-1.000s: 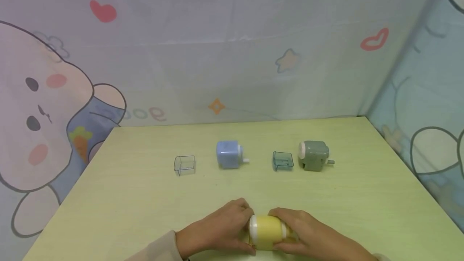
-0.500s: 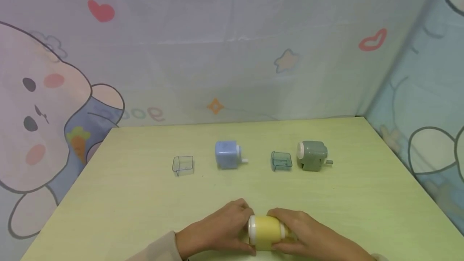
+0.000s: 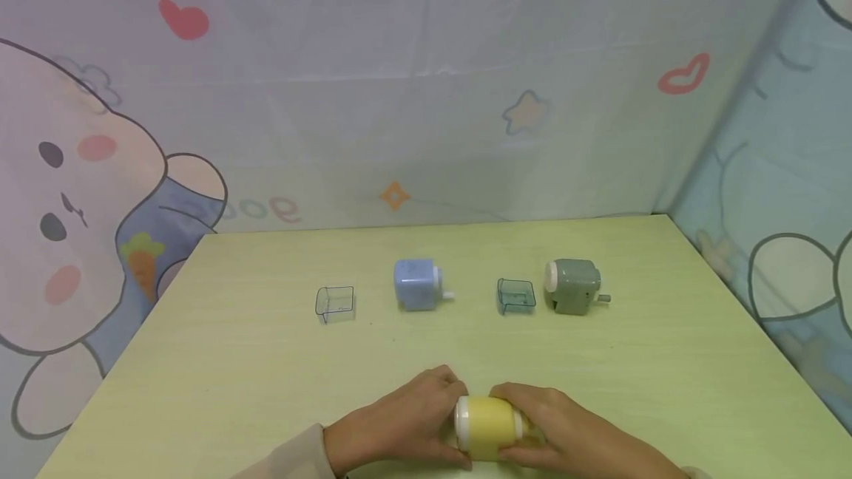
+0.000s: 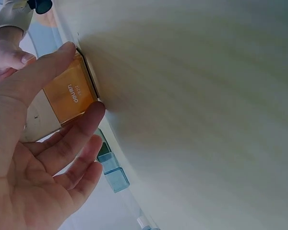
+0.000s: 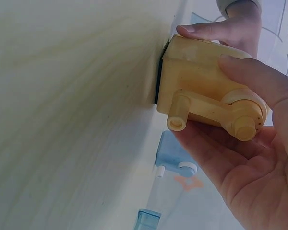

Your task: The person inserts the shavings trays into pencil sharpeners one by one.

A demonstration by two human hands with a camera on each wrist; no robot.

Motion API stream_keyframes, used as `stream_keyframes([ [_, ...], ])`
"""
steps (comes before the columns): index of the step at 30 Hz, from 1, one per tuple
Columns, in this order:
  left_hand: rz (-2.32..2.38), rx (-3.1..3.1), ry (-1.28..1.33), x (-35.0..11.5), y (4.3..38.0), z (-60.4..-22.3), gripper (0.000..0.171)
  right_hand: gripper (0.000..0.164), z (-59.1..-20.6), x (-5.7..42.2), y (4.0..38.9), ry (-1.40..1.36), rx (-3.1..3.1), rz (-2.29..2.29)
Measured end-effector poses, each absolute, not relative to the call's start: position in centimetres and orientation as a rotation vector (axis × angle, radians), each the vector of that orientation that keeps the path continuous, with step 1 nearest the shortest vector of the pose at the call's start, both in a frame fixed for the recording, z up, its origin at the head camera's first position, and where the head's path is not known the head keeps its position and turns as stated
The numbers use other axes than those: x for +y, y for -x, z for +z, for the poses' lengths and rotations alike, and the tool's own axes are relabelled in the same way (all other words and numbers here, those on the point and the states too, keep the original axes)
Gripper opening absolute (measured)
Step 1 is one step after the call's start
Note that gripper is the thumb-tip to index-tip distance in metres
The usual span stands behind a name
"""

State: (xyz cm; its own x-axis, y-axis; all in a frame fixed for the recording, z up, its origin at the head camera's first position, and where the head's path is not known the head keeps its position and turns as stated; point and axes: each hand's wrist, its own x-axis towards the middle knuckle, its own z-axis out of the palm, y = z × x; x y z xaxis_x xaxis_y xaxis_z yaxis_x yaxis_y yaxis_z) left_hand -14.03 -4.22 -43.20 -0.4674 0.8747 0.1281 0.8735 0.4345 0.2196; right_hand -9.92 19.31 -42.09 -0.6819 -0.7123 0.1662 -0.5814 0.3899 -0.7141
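A yellow crank pencil sharpener (image 3: 489, 427) sits at the front of the table between both hands. My left hand (image 3: 416, 420) holds its left end, thumb and fingers at opposite edges of the face. In the left wrist view, an orange see-through shavings drawer (image 4: 69, 93) fills the lower part of that face. My right hand (image 3: 566, 431) grips the other end, where the yellow crank handle (image 5: 177, 112) shows in the right wrist view. There, the right thumb and fingers lie on opposite sides of the body, and the dark-edged base stands right at the tabletop.
Farther back stand a blue pencil sharpener (image 3: 417, 284) and a grey-green one (image 3: 575, 287), each with a crank on its right. A clear shavings drawer (image 3: 336, 303) lies left of the blue one, and a teal drawer (image 3: 517, 296) lies left of the grey-green one. A printed curtain (image 3: 452, 131) hangs behind.
The head view shifts slightly, so the scene sits a little farther left. Both hands keep their hold on the yellow pencil sharpener, with no clear movement.
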Motion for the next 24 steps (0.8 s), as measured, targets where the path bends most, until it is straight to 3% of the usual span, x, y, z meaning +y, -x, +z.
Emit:
stream_keyframes([
  [24,0.424,2.711,-1.524,-4.19,13.90,-43.33,0.051,0.040,-42.19,19.40,9.65,1.127,2.521,-1.159],
])
